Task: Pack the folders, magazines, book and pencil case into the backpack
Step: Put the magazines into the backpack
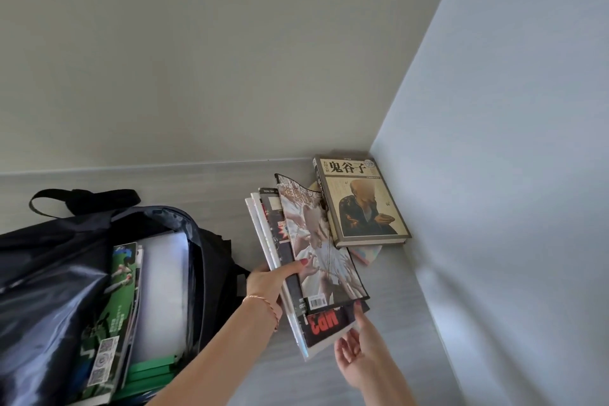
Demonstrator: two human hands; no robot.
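A stack of magazines (309, 260) lies on the grey desk (214, 194) near its far right corner, the top one fanned over the rest. The left hand (270, 283) grips the stack's left edge, thumb curled on top and the fingers (298, 265) wrapped around several spines. The right hand (356, 349) holds the near edge of the lowest magazine, its thumb pressed on the red-lettered cover, other fingers underneath. A hardcover book (361, 204) sits in the corner, touching the right wall (494, 175), with a pale pencil case (365, 254) partly showing beneath its near edge. On the left side of the desk, the dark backpack (49, 273) lies open, holding a green-covered magazine (115, 306), a white folder (164, 290) and green folders (151, 372) at its near end.
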